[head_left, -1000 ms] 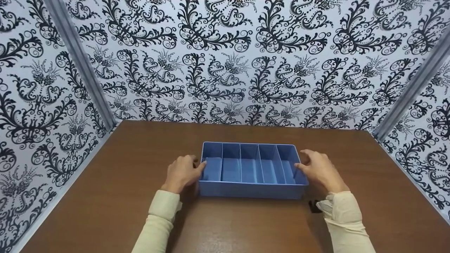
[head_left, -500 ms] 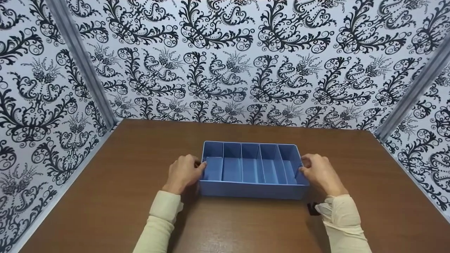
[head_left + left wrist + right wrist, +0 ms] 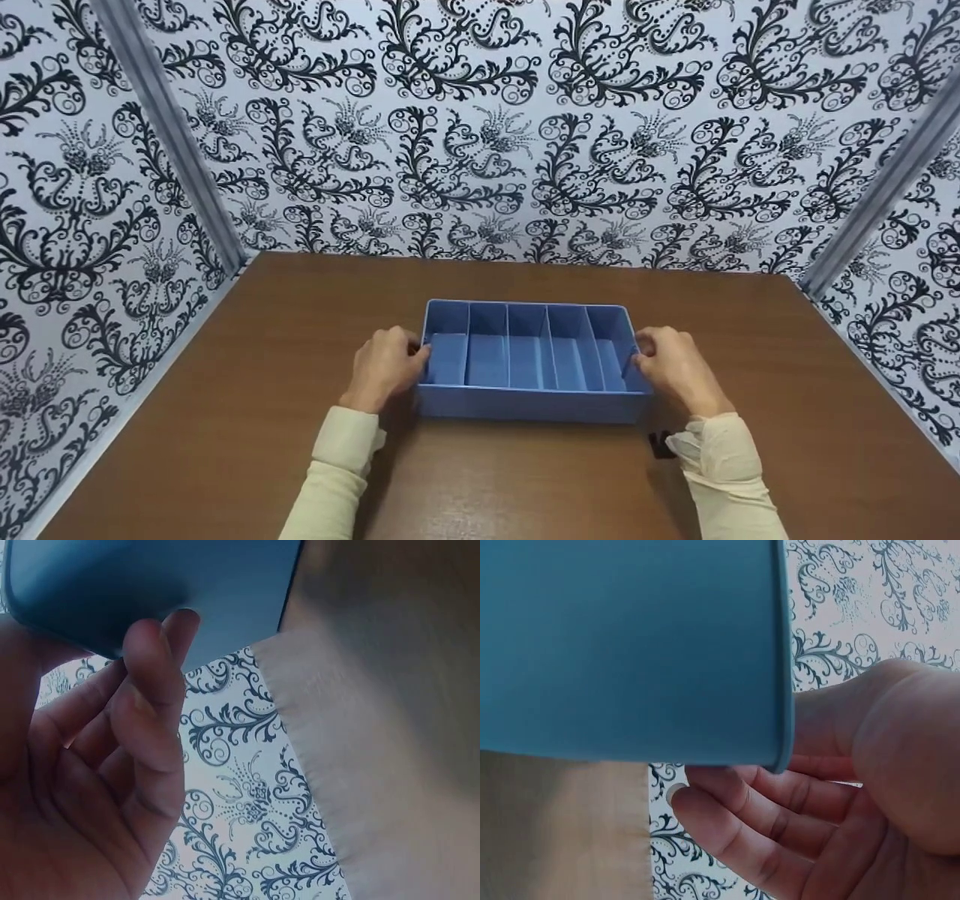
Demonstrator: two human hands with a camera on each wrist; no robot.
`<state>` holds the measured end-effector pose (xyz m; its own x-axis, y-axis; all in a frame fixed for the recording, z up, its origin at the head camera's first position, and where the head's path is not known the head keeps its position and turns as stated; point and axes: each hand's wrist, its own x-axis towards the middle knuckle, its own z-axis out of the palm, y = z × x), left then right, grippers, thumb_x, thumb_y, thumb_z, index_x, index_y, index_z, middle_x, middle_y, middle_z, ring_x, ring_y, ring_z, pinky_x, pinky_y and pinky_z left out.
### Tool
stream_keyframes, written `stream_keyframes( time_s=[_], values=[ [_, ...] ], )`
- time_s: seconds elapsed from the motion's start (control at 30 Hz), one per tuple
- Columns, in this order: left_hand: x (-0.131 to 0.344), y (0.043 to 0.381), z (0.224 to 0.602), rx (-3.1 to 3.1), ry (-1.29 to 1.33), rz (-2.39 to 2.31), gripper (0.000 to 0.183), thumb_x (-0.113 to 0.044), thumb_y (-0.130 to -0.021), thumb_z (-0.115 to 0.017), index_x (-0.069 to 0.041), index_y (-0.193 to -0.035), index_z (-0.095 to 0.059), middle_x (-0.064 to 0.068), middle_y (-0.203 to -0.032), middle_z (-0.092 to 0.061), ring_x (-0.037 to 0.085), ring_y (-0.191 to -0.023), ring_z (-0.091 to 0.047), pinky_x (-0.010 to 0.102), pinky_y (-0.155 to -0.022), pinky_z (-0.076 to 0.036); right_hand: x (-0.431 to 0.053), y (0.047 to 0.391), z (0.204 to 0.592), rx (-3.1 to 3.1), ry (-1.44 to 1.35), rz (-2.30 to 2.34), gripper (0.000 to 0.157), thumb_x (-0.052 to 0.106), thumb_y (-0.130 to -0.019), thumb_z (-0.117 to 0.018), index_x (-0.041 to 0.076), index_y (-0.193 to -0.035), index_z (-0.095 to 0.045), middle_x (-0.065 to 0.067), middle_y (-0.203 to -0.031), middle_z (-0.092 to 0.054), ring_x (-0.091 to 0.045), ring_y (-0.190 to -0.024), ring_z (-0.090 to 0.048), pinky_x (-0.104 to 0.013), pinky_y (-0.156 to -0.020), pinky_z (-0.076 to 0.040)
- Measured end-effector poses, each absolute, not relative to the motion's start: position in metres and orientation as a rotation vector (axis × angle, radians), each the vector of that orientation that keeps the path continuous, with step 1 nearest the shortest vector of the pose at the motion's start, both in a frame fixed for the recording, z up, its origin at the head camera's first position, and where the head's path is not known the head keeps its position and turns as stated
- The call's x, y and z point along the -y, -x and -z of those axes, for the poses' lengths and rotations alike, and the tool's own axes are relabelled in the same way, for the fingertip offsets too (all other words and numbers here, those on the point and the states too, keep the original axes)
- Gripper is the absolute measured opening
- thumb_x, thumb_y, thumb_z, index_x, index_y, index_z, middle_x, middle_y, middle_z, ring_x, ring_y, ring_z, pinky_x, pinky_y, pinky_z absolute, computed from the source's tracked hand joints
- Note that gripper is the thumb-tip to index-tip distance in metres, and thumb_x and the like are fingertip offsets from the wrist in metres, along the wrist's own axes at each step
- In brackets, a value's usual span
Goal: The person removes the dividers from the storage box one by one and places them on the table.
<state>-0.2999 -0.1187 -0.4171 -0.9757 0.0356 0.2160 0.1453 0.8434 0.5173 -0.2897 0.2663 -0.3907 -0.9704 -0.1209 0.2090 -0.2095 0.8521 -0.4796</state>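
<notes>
A blue compartment tray point(image 3: 531, 406) stands on the table, split by thin dividers into several narrow sections with nothing seen in them. My left hand point(image 3: 381, 369) grips its left end, thumb over the rim and fingers outside. At the opposite end my right hand point(image 3: 681, 370) pinches the wall the same way, the thumb on the inner side. In the left wrist view, curled fingers of the left hand point(image 3: 97, 780) lie against the tray's outer wall point(image 3: 240, 585). The right wrist view shows the tray's smooth side point(image 3: 630, 652) with fingers of the right hand point(image 3: 802, 817) at its edge.
The brown wooden table point(image 3: 225, 420) extends around the tray on all sides. A small black object point(image 3: 661, 445), its kind unclear, lies beside the right sleeve point(image 3: 724, 457). Patterned black-and-white walls point(image 3: 480, 150) rise behind the table and along both sides.
My right hand has gone from spread fingers near the tray's right end to a pinch on its wall. The left hand's hold looks much the same. The tray sits slightly further left in view.
</notes>
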Motion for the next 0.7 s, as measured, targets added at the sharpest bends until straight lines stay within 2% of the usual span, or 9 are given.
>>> stream_keyframes(
  time_s=[0.27, 0.47, 0.7],
  values=[
    [0.134, 0.297, 0.414, 2.828, 0.088, 0.813, 0.019, -0.022, -0.092, -0.066, -0.007, -0.090, -0.077, 0.005, -0.077, -0.068, 0.019, -0.065, -0.057, 0.038, -0.061, -0.045, -0.251, 0.293, 0.395, 2.841, -0.307, -0.774, 0.029, -0.002, -0.083, -0.065, -0.011, -0.110, -0.067, -0.019, -0.089, -0.071, -0.028, -0.079, -0.064, -0.048, -0.074, -0.052],
    [0.139, 0.296, 0.411, 2.853, 0.028, 0.837, 0.019, -0.021, -0.093, -0.065, -0.006, -0.095, -0.077, 0.006, -0.081, -0.069, 0.020, -0.067, -0.059, 0.038, -0.064, -0.047, -0.243, 0.295, 0.397, 2.848, -0.283, -0.786, 0.033, -0.002, -0.085, -0.064, -0.014, -0.116, -0.063, -0.024, -0.095, -0.070, -0.032, -0.086, -0.066, -0.050, -0.080, -0.053],
    [0.137, 0.294, 0.410, 2.869, 0.014, 0.859, 0.021, -0.021, -0.094, -0.066, -0.004, -0.098, -0.076, 0.008, -0.084, -0.070, 0.020, -0.068, -0.060, 0.037, -0.065, -0.049, -0.241, 0.294, 0.394, 2.866, -0.248, -0.768, 0.031, 0.000, -0.086, -0.064, -0.013, -0.115, -0.064, -0.026, -0.098, -0.070, -0.034, -0.087, -0.067, -0.051, -0.082, -0.052]
  ],
)
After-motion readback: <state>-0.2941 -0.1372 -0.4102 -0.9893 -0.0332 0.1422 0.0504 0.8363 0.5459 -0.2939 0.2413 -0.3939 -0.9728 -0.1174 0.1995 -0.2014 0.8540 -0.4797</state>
